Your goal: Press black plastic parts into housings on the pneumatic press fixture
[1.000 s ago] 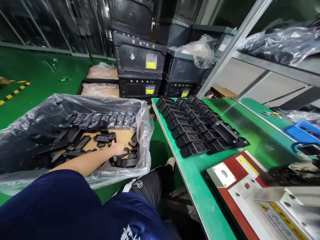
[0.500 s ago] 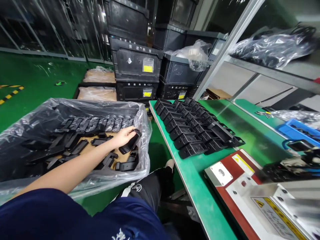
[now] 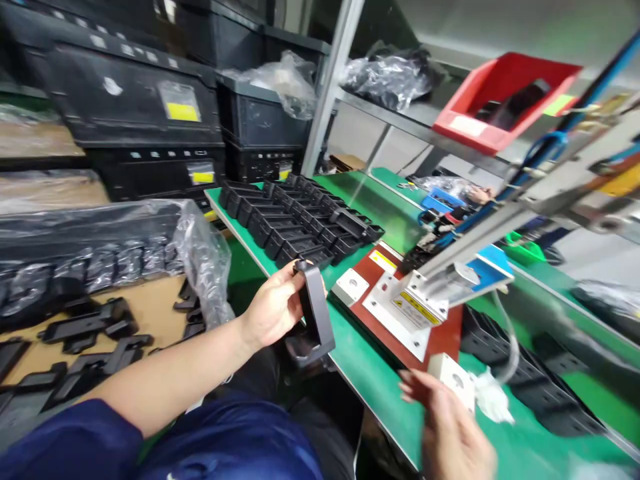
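Observation:
My left hand point(image 3: 275, 303) is closed around the upper end of a black plastic housing point(image 3: 318, 310), a long hollow part that hangs tilted in front of the green table's point(image 3: 360, 363) near edge. Low on the right, my right hand point(image 3: 453, 427) is slightly blurred, with its fingers stretched out and nothing visible in them. It is beside a white button box point(image 3: 453, 380) at the near corner of a machine with a red base point(image 3: 373, 267). Similar black housings point(image 3: 285, 227) stand in rows at the table's far left.
To the left is a crate with a clear plastic liner point(image 3: 203, 247), holding loose black parts point(image 3: 90, 323). Black storage crates point(image 3: 130, 100) are stacked behind. A red bin point(image 3: 505, 100) sits on the shelf above the table. More black parts point(image 3: 535, 380) line the right side.
My left hand has lifted the black housing out of the lined crate and brought it right, to the table edge. My right hand has come into view. The view has turned right.

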The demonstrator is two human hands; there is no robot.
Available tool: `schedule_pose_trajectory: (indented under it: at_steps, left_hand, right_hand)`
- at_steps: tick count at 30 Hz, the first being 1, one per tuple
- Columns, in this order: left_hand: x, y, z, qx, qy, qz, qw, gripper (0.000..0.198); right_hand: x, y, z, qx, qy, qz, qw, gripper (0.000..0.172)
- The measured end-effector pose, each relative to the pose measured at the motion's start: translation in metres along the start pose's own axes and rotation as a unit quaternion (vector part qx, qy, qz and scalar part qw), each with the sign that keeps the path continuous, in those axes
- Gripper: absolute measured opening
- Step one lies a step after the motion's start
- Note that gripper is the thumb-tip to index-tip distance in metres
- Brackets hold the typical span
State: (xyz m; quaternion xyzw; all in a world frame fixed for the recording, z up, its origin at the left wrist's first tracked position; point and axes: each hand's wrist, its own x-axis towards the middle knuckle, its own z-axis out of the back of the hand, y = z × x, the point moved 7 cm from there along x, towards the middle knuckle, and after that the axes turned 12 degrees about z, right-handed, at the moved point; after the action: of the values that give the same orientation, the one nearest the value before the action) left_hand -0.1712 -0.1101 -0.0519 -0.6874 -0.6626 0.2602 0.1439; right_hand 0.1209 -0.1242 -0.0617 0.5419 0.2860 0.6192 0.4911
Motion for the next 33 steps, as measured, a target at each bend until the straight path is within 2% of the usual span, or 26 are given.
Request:
schedule_pose_trajectory:
  at_steps: [2, 5, 7, 9, 12, 16, 20, 23, 27, 30, 33]
  left_hand:
    - [0.004, 0.02, -0.01, -0.051, -0.023, 0.036, 0.998, 0.005]
    - [0.004, 0.038, -0.018, -0.075, -0.037, 0.053, 0.995, 0.005]
    - [0.002, 0.045, -0.02, -0.068, -0.037, 0.052, 0.996, 0.006]
    - [-0.001, 0.05, -0.021, -0.045, -0.037, 0.044, 0.997, 0.008]
    - [-0.008, 0.054, -0.026, 0.015, -0.02, 0.027, 0.999, 0.014]
    - [-0.013, 0.057, -0.032, 0.083, 0.003, 0.021, 0.996, 0.02]
    - [-0.015, 0.056, -0.031, 0.143, 0.053, 0.023, 0.988, 0.03]
    - [-0.016, 0.053, -0.03, 0.179, 0.09, 0.023, 0.979, 0.038]
    - [-0.016, 0.05, -0.028, 0.216, 0.083, 0.02, 0.973, 0.043]
    - [-0.016, 0.049, -0.029, 0.246, 0.076, 0.007, 0.966, 0.042]
    - [-0.019, 0.051, -0.034, 0.267, 0.099, -0.011, 0.959, 0.039]
  right_hand:
    - [-0.009, -0.006, -0.042, 0.141, 0.083, -0.066, 0.984, 0.044]
    - [-0.022, 0.002, -0.095, 0.35, 0.157, -0.134, 0.914, 0.053]
    - [-0.028, 0.011, -0.114, 0.417, 0.177, -0.156, 0.878, 0.05]
    - [-0.033, 0.013, -0.121, 0.442, 0.171, -0.183, 0.861, 0.043]
    - [-0.038, 0.004, -0.12, 0.457, 0.121, -0.246, 0.846, 0.034]
    - [-0.04, -0.008, -0.113, 0.461, 0.075, -0.287, 0.836, 0.04]
    - [-0.033, -0.01, -0.1, 0.435, 0.039, -0.261, 0.861, 0.041]
    - [-0.026, -0.008, -0.089, 0.402, 0.019, -0.213, 0.89, 0.036]
    - [-0.02, -0.004, -0.078, 0.348, 0.017, -0.145, 0.926, 0.034]
    - [-0.018, -0.003, -0.072, 0.331, 0.005, -0.127, 0.935, 0.033]
    - [-0.019, -0.007, -0.072, 0.35, -0.002, -0.165, 0.922, 0.035]
